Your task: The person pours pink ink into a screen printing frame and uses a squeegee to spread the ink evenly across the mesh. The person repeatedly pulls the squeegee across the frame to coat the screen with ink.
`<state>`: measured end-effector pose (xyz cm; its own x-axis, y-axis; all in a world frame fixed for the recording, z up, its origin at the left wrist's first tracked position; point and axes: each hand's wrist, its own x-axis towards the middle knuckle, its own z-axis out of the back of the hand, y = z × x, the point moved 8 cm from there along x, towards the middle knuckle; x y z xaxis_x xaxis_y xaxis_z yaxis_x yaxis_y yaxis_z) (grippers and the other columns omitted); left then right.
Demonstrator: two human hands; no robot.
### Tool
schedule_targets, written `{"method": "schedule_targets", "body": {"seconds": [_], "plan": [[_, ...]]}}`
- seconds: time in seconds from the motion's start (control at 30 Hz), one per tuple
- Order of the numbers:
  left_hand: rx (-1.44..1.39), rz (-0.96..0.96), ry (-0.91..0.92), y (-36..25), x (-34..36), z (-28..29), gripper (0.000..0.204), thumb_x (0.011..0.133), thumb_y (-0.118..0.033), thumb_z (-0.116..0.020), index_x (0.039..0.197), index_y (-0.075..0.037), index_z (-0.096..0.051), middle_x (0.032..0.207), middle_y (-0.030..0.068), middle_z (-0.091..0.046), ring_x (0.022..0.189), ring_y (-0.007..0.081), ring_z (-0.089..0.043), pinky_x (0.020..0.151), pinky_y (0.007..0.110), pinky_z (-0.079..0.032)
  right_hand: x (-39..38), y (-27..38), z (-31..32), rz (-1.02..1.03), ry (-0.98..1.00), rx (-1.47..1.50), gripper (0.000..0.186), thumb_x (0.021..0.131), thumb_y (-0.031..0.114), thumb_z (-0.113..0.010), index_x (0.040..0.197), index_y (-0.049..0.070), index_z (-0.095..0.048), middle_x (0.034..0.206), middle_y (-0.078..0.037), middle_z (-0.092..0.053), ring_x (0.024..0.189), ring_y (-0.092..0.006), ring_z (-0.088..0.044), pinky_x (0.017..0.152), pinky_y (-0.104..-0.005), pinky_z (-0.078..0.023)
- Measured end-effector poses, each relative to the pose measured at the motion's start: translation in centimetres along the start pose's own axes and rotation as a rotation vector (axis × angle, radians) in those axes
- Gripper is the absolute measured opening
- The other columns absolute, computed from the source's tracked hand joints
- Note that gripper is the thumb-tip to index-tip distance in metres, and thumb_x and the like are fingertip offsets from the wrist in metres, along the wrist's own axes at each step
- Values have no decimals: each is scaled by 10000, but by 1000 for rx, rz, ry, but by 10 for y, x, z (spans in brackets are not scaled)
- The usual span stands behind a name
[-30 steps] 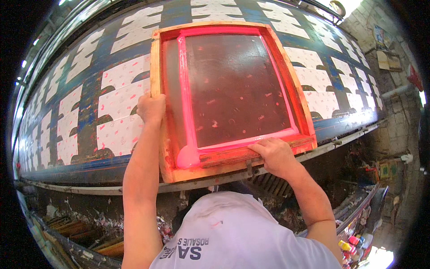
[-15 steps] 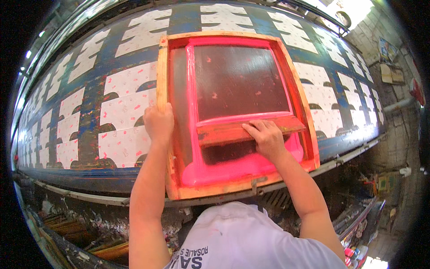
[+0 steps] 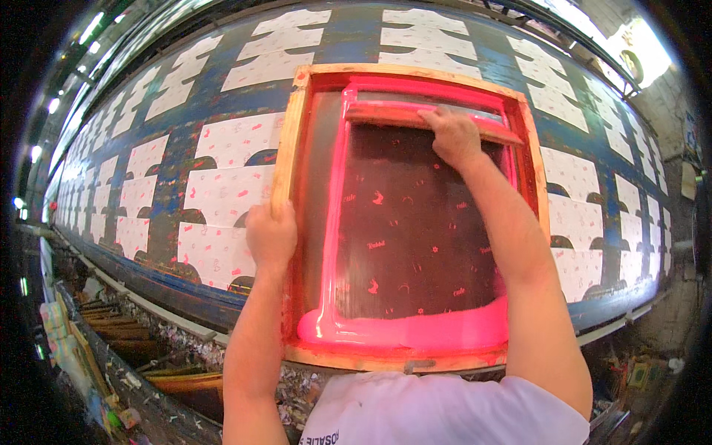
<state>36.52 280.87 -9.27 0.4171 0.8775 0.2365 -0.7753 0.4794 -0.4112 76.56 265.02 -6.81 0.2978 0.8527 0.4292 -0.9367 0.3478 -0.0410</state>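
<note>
A wooden screen-printing frame (image 3: 288, 167) lies on the long dark printing table, its inner edges coated in pink ink. My left hand (image 3: 271, 236) is closed around the frame's left rail. Near the far end of the screen, my right hand (image 3: 454, 137) grips a wooden squeegee (image 3: 386, 116), which lies across the mesh. Small pink motifs show through the dark mesh (image 3: 415, 222). Thick pink ink (image 3: 415, 326) pools along the near edge and runs up the left side.
White cut fabric pieces (image 3: 222, 193) with pink prints lie in rows on the table (image 3: 159, 222), left and right of the frame. A metal rail (image 3: 185, 322) borders its near edge. Wooden strips (image 3: 182, 382) and scraps sit below at lower left.
My right hand has pushed the squeegee from the near part of the screen to its far end, uncovering the patterned mesh. My left hand stays on the left rail.
</note>
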Motion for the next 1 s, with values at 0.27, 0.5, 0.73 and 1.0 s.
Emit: {"method": "schedule_targets", "body": {"seconds": [0.27,0.5,0.73,1.0], "plan": [[-2,4,-7,0,0,0,360,1019,-321,-779,1030,37,-749,1027,244,-703,1019,473,-678,902,587,-550,86,-61,-23,-82,175,19,500,955,61,-652,1401,232,-798,1309,-145,-818,1226,-377,-782,1056,-534,-623],[-9,-40,-45,-2,0,0,366,1023,-308,-789,1000,52,-733,1007,235,-694,996,476,-676,893,586,-547,101,-79,-33,-11,276,54,492,907,102,-699,1384,162,-804,1265,-204,-812,1235,-418,-759,1111,-525,-591],[24,-14,-27,-1,-1,0,388,1033,-344,-781,1037,43,-754,1024,234,-697,1011,468,-689,895,578,-564,73,-51,-11,21,541,54,398,895,214,-828,1276,100,-811,1165,-229,-819,1185,-444,-761,1033,-568,-602],[35,-8,8,5,2,-4,495,1055,-417,-721,1240,37,-786,1120,274,-735,1110,474,-720,960,553,-596,-51,37,56,5,574,28,335,820,179,-725,1122,135,-863,1109,-199,-842,1088,-422,-815,969,-568,-664]]}}
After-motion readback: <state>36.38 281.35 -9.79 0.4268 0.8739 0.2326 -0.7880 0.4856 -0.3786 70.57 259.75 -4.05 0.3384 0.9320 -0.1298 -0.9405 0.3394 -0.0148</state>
